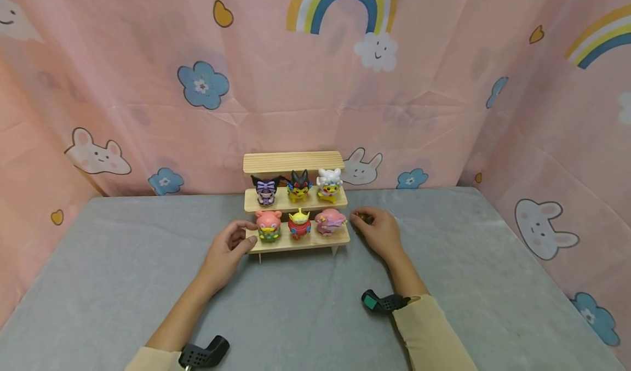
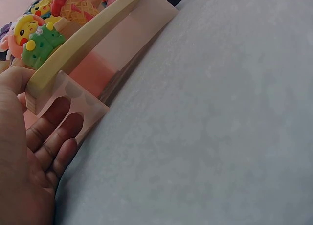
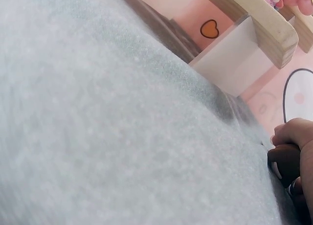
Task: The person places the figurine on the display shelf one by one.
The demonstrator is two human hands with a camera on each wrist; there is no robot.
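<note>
A three-tier wooden display shelf (image 1: 296, 245) stands at the table's far side. My left hand (image 1: 224, 253) grips the left end of its lowest board, thumb at the edge and other fingers beside the clear leg panel (image 2: 80, 100). Nearest it on that board is a pink-eared figurine (image 1: 268, 227) with a yellow face and green body. A red-and-green figurine (image 1: 299, 226) and a pink figurine (image 1: 330, 222) follow to the right. Right of the shelf, my right hand (image 1: 379, 231) holds a small dark, glossy object (image 3: 283, 164), mostly hidden by the fingers.
On the middle board stand a black-and-purple figurine (image 1: 266, 191), a dark-eared yellow one (image 1: 298, 187) and a white-hooded yellow one (image 1: 329, 186). The top board (image 1: 293, 163) is bare wood. Grey cloth (image 1: 310, 316) covers the table, with a pink printed curtain (image 1: 276, 102) behind.
</note>
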